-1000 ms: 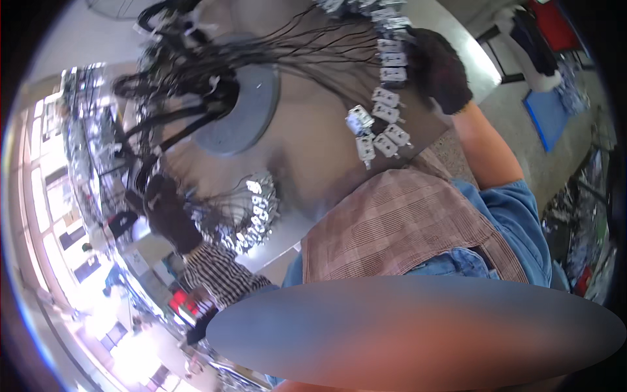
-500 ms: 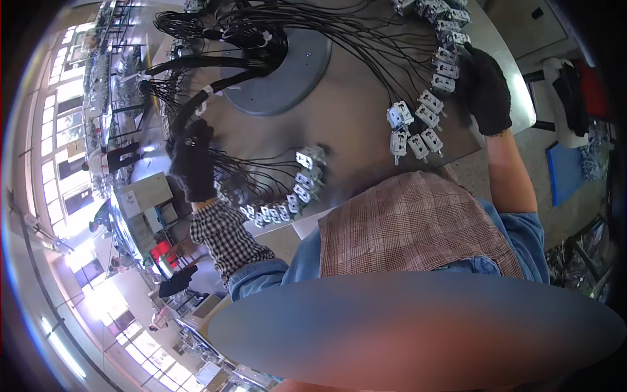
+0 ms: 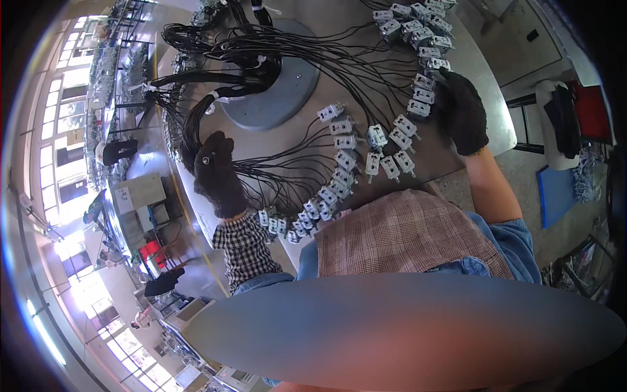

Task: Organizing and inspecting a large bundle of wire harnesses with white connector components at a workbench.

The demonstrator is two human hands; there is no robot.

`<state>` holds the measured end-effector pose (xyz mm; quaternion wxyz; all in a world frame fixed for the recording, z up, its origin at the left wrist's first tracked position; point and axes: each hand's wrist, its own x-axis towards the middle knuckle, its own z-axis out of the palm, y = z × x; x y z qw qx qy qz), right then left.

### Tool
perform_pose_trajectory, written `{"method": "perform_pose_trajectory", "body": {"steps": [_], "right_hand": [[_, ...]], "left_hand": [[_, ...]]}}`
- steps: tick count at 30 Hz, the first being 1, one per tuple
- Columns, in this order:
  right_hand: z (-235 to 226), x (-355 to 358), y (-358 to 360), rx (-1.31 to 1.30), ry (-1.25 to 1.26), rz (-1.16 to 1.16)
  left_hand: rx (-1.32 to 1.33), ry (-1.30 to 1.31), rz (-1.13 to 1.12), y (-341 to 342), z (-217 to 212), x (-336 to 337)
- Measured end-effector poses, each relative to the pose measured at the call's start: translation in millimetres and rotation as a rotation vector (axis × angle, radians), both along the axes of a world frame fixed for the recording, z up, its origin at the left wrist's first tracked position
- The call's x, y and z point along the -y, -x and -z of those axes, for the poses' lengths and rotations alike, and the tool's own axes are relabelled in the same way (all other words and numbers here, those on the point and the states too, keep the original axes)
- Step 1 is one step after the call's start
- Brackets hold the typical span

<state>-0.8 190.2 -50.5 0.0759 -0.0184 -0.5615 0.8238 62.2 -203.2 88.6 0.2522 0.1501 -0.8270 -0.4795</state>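
Note:
My left hand (image 3: 219, 176), in a dark knit glove, is closed round a black cable bundle (image 3: 191, 127). Thin black wires (image 3: 281, 157) fan out from beside it to a curved row of white-grey connector blocks (image 3: 343, 173) along the table's near edge. My right hand (image 3: 464, 114), gloved alike, lies along the outer side of another row of blocks (image 3: 422, 95) at the right. Its fingers look stretched out and touch or nearly touch the blocks; their tips are partly hidden. Several more blocks (image 3: 390, 166) form a hooked end of that row.
A round grey base (image 3: 281, 108) stands on the brown-grey table (image 3: 261, 137), with thick black cable bundles (image 3: 258, 75) gathered on it. More blocks (image 3: 424, 26) crowd the far right. Beyond the right edge are a blue panel (image 3: 556, 196) and a chair (image 3: 555, 117).
The near row of blocks has swung away from me and to the right, spreading into a longer curve. My left hand has shifted right and nearer. The view has shifted slightly.

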Motion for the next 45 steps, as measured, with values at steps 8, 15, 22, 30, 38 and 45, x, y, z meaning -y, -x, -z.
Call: {"method": "perform_pose_trajectory", "body": {"steps": [8, 15, 22, 30, 38, 45], "right_hand": [[-19.8, 5.5, -4.7, 0.277, 0.341, 0.041], [-12.6, 11.0, -9.3, 0.121, 0.084, 0.154], [-11.9, 18.0, -18.5, -0.120, -0.814, 0.373], [-7.0, 13.3, -22.5, 0.166, -0.008, 0.270], [-23.4, 13.7, -17.9, 0.337, 0.395, 0.162], [-6.5, 3.9, -18.0, 0.293, 0.490, 0.083]], "left_hand": [[-0.389, -0.433, 0.412, -2.8, 4.5, -72.2], [0.106, -0.865, 0.803, 41.8, 29.6, -132.1], [0.225, -1.051, 0.983, 76.8, 82.8, -108.6], [0.208, -0.775, 0.977, 83.4, 65.7, -144.1], [0.492, -1.102, 0.943, 92.1, 79.1, -177.9], [0.413, -0.434, 1.016, 110.5, 48.2, -129.0]]}}
